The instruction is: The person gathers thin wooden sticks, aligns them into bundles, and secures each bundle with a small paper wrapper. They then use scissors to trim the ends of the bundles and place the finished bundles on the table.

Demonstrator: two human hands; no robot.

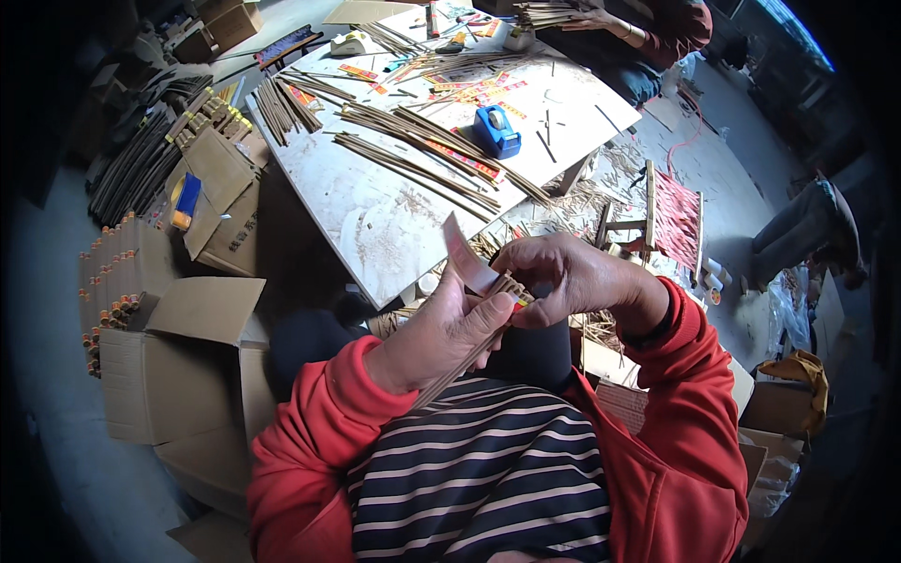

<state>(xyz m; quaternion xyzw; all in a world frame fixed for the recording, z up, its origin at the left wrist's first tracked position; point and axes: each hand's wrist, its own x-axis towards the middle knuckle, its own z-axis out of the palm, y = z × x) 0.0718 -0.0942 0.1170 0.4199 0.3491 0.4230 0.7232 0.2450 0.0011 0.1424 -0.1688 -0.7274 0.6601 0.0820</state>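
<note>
My left hand (441, 333) is closed around a bundle of thin brown sticks, apparently incense sticks (437, 387), held slanting in front of my striped shirt. A curved paper label strip (466, 263) stands up from the bundle's upper end, its pale back showing. My right hand (577, 277) pinches at that same end with thumb and fingers, where a bit of red and yellow label shows. What lies under the right fingertips is partly hidden. Beyond my hands, more sticks (413, 172) lie in rows on the white table (375, 244), with red and yellow labels (483, 92) scattered among them.
A blue tape dispenser (496, 131) sits on the table near its right edge. Across the table, a person's hand (587, 17) holds sticks. An opened cardboard box (192, 375) stands at my left, near stacked bundles (122, 272). A low stool (674, 220) stands at right.
</note>
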